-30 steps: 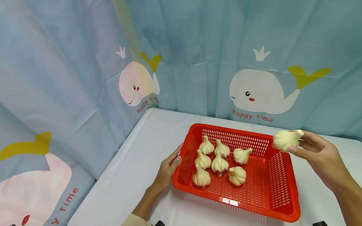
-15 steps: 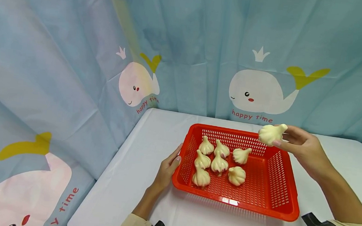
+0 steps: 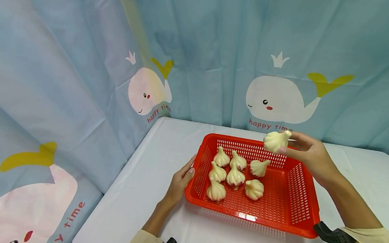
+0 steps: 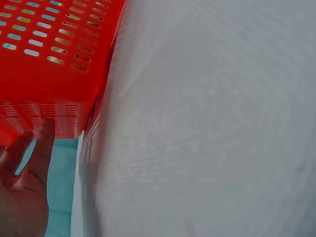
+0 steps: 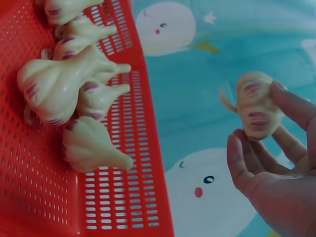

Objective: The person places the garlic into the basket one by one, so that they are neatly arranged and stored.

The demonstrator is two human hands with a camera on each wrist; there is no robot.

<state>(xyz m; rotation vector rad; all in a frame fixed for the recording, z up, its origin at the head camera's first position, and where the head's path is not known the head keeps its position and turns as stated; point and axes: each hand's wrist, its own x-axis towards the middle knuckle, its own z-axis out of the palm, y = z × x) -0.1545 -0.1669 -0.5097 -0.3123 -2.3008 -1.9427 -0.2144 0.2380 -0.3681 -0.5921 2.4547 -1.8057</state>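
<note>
A pale garlic bulb is pinched between the thumb and fingers of my right hand, above the back rim of a red plastic basket. In the right wrist view, purple patches show on the held garlic bulb. My left hand holds the basket's left rim, thumb at the edge. Its fingers are fairly straight against the outer wall in the left wrist view. Several garlic bulbs lie inside, mostly in the left half; one loose garlic bulb sits toward the front middle.
The basket stands on a table with a white cloth. Blue curtains with printed whales hang behind and to the left of the table. Black wrist straps sit at both sleeves.
My right hand has carried the garlic bulb leftward, from the basket's back right corner to above the middle of the back rim. The left hand and the basket look unmoved.
</note>
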